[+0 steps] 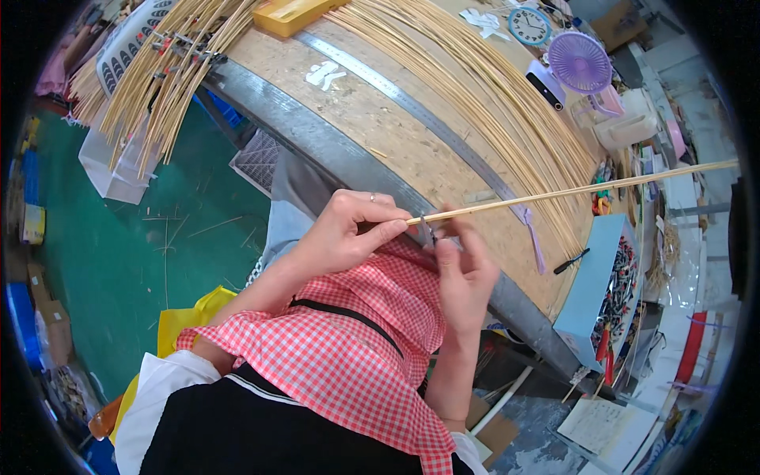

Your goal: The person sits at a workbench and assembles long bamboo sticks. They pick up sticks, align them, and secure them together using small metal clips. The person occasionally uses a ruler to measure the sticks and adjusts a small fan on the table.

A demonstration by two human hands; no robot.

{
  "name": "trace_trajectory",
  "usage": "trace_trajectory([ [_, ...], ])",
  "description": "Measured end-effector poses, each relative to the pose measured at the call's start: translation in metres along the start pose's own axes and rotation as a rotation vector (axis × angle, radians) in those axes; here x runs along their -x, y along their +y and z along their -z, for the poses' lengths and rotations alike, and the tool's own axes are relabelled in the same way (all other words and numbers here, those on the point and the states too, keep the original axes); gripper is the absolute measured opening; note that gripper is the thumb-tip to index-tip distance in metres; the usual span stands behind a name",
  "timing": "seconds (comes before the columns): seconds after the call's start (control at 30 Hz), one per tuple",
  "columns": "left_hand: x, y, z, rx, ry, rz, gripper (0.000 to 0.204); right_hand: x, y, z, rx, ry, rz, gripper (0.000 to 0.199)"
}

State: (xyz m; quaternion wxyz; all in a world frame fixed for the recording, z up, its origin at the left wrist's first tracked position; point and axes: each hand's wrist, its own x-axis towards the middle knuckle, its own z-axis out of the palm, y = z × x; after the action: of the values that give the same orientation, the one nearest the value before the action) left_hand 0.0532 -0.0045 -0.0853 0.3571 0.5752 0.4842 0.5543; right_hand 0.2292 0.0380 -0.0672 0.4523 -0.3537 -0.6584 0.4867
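Near the front edge of the bench, my left hand (355, 229) pinches the end of a long, thin bamboo strip (554, 192), possibly more than one laid together. From there it stretches far to the right over the bench. Around the strip, just beyond my left fingertips, sits a small metal clamp (427, 227). My right hand (465, 273) has its fingers closed at that clamp, and some of them are smeared by motion. The clamp's details are too small to make out.
Long bamboo strips (483, 103) and a steel ruler (396, 93) lie on the bench. A light blue box (582, 297) of small metal clamps stands right. Clamped strips (170, 75) overhang the far left. A purple fan (580, 62), clock (530, 26) and yellow tray (289, 16) stand farther back.
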Motion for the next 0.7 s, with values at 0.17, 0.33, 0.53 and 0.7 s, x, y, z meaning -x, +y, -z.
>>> trace_trajectory([
  [0.17,-0.002,-0.006,0.000,0.074,-0.228,0.026,0.013,-0.013,-0.008,0.041,-0.426,0.229,0.069,0.027],
  [0.33,-0.002,0.005,-0.003,0.205,-0.330,0.415,0.012,-0.009,0.003,0.061,-0.569,0.226,0.058,0.019],
  [0.53,-0.008,0.000,0.022,-0.081,-0.210,0.106,0.021,-0.012,0.004,0.038,-0.556,0.159,-0.039,0.016],
  [0.7,-0.013,0.044,0.011,-0.276,0.015,-0.096,0.026,0.002,0.007,-0.014,-0.435,-0.037,-0.109,0.011],
])
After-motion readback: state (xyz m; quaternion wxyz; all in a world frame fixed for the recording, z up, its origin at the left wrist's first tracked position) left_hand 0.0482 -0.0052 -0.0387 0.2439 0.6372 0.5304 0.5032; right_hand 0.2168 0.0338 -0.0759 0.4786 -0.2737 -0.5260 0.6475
